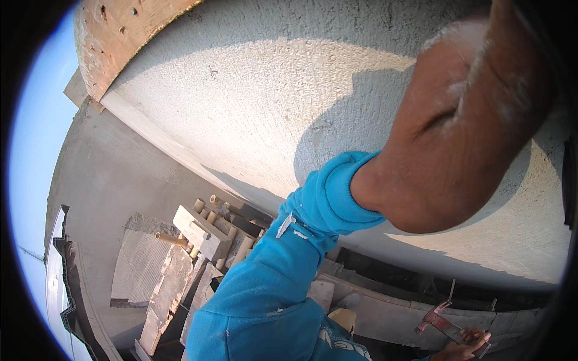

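While the left hand [457, 129] presses the plastered wall [259, 90], the right hand [460, 348] grips a hammer [438, 322].
Left fingers hidden, state unclear; hammering seems next, needing a raised swing.

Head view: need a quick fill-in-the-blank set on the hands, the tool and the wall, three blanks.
1. The raised hand comes out of a bright ____ sleeve.
2. The other hand, at the lower edge, grips a claw ____ with a reddish head.
3. The raised hand casts a shadow on the rough pale grey ____ wall.

Missing words: blue; hammer; plastered.
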The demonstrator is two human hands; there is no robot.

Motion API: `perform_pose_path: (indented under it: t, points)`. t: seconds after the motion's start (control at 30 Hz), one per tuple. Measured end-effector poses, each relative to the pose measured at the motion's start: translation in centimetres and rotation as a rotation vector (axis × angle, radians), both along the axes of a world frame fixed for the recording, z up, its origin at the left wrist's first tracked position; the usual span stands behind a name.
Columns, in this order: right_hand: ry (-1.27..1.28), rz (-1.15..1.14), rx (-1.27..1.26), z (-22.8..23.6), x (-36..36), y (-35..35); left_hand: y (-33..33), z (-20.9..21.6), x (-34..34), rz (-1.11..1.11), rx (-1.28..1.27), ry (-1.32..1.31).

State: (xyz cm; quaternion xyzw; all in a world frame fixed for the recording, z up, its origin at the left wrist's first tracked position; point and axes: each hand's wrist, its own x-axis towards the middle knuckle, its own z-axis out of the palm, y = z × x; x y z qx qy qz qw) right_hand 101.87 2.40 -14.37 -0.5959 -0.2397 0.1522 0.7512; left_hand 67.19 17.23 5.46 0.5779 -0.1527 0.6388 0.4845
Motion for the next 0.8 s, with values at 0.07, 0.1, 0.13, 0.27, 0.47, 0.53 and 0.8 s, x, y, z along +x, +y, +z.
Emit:
perform_pose_path:
  t: [0.07,0.1,0.13,0.27,0.47,0.53,0.8]
  points:
    - [-0.044,0.09,-0.132,-3.7,-1.3,-0.8,0.1,-1.7,0.2,0.016,-0.014,0.016]
    - [-0.07,0.142,-0.209,-5.9,-1.9,-1.1,0.2,-2.2,0.1,0.03,-0.029,0.033]
    - [-0.102,0.159,-0.297,-6.2,-2.7,-2.2,0.7,-2.3,0.5,0.007,-0.043,0.043]
    - [-0.119,0.481,-0.377,-8.0,-4.6,-2.2,-2.5,-6.0,-1.3,0.096,-0.173,0.101]
    - [-0.046,0.721,-0.41,-11.3,-6.5,-2.1,-12.6,-18.9,-0.8,0.124,-0.758,0.495]
    - [-0.064,0.788,-0.436,-12.0,-6.8,-2.2,-17.4,-25.5,-0.8,0.371,-1.0,0.776]
    - [-0.375,0.857,-0.527,-12.7,-10.5,-2.4,-39.3,-44.2,-6.2,0.814,-1.53,1.53]
